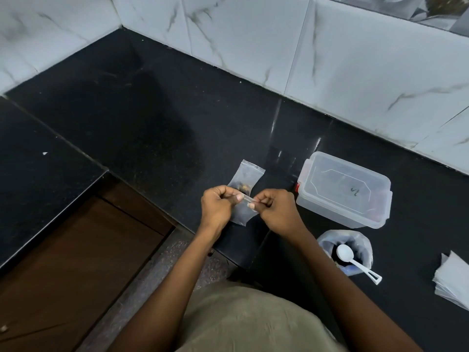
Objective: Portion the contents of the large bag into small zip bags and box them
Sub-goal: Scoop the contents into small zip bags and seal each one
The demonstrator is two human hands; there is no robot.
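My left hand [218, 207] and my right hand [275, 210] pinch the top strip of a small clear zip bag [242, 216] between thumb and fingers, just above the black counter's front edge. Dark contents show faintly inside it. A second small zip bag [246, 175] with dark and brownish bits at its bottom lies on the counter just beyond my hands. The large bag [361, 246] stands open at the right with a white plastic spoon [355, 262] resting in it. A clear plastic box [342, 190] with its lid on sits behind the large bag.
A stack of empty small zip bags [454, 282] lies at the right edge. The black counter [152, 118] runs into a corner of white marble-tiled wall [253, 34]. A lower black slab [38, 168] lies to the left, with brown wood [76, 250] below it.
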